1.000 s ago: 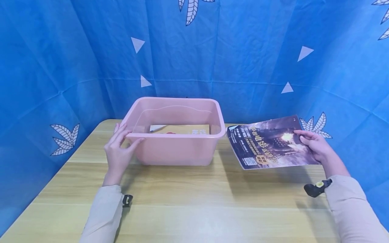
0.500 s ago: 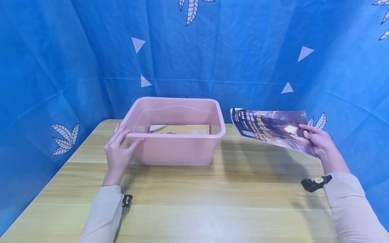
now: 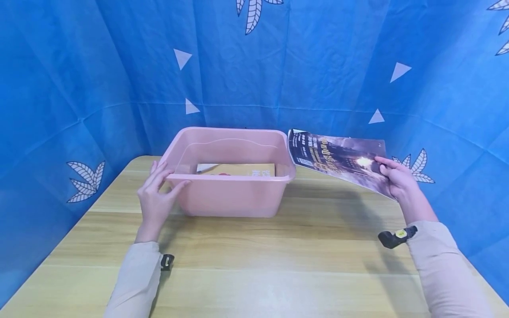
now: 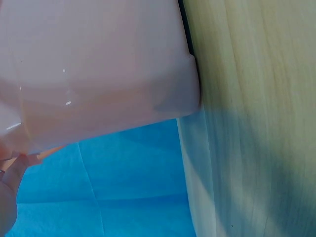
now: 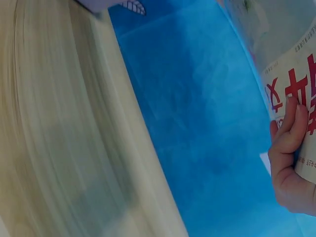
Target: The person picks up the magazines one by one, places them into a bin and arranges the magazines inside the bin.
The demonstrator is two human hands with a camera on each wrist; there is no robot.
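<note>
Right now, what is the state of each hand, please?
Left hand: open, straight fingers resting on the pink tub at its near left corner.
Right hand: holding the magazine by its right edge.

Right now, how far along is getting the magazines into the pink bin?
One yellow booklet already lies in the pink bin. The right hand holds the dark magazine in the air by the rim; the left hand steadies the bin. Left: lowering it inside.

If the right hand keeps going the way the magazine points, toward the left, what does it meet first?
Probably the pink tub: the magazine in the right hand has its leading corner near the tub's right rim. Whether it clears the rim is unclear.
</note>
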